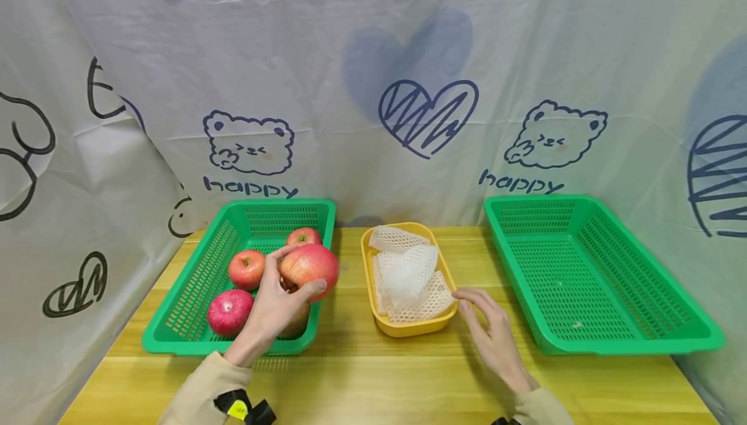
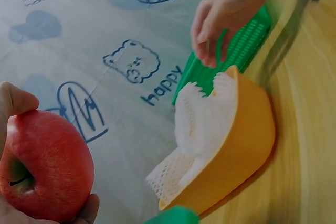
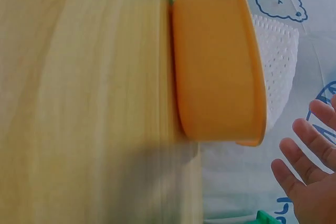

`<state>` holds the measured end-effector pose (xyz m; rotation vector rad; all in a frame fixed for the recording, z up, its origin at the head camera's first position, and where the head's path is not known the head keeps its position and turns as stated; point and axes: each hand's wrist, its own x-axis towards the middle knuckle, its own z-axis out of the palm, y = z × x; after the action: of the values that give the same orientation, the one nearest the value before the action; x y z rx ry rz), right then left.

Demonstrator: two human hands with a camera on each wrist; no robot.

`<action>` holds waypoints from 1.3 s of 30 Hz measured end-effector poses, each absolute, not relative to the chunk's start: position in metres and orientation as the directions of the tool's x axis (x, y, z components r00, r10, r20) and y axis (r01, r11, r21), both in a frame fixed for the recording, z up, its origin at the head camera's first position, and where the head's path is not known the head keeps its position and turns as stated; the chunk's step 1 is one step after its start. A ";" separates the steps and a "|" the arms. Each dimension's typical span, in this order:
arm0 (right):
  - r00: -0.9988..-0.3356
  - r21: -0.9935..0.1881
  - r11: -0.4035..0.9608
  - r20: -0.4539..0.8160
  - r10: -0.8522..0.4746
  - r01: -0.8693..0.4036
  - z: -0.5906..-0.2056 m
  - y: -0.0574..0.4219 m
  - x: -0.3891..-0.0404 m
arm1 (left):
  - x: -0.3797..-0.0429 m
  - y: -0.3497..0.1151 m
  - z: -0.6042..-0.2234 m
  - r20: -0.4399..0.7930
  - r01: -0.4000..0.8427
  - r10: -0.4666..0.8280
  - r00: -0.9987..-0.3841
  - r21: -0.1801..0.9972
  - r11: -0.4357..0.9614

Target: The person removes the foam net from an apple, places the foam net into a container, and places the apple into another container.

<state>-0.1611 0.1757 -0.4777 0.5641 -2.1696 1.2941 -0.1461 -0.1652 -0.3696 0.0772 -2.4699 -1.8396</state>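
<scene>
My left hand grips a red apple above the right side of the left green basket. In the left wrist view that apple shows its stem hollow, with fingers and thumb round it. Below lie more apples, a deep pink round fruit and a brownish fruit partly hidden by the hand. My right hand holds nothing, its fingers loosely spread beside the right rim of a yellow basket. White foam net sleeves are heaped in that basket.
A second green basket stands on the right of the wooden table; no fruit shows in it. Behind everything hangs a pale curtain with hearts and bears, touching the table's back edge.
</scene>
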 end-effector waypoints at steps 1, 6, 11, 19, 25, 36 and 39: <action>-0.765 -0.660 0.457 0.639 -0.077 -0.597 -0.478 0.176 -0.161 | -0.148 -0.168 -0.368 0.009 -0.016 -0.086 -0.996 0.959 0.285; -0.783 -0.662 0.485 0.616 -0.081 -0.572 -0.480 0.178 -0.159 | -0.157 -0.180 -0.363 -0.037 -0.071 -0.141 -0.989 0.968 0.240; -0.809 -0.661 0.535 0.583 -0.077 -0.527 -0.481 0.182 -0.158 | -0.167 -0.193 -0.358 -0.067 -0.103 -0.185 -0.980 0.976 0.191; -0.815 -0.654 0.550 0.573 -0.089 -0.520 -0.484 0.186 -0.156 | -0.190 -0.218 -0.353 -0.147 -0.151 -0.141 -0.979 0.988 0.021; -0.826 -0.655 0.560 0.556 -0.098 -0.508 -0.486 0.188 -0.155 | -0.208 -0.234 -0.354 -0.118 -0.110 -0.117 -0.986 0.991 -0.077; -0.828 -0.652 0.559 0.549 -0.117 -0.512 -0.486 0.189 -0.153 | -0.243 -0.263 -0.353 -0.117 -0.113 -0.188 -0.975 0.993 -0.033; -0.824 -0.648 0.559 0.554 -0.120 -0.518 -0.484 0.189 -0.151 | -0.253 -0.269 -0.354 -0.111 -0.141 -0.253 -0.961 0.985 0.103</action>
<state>-0.1509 0.1887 -0.4845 0.5147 -2.3438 1.1850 -0.2527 -0.2691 -0.3539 0.4062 -2.2686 -2.0079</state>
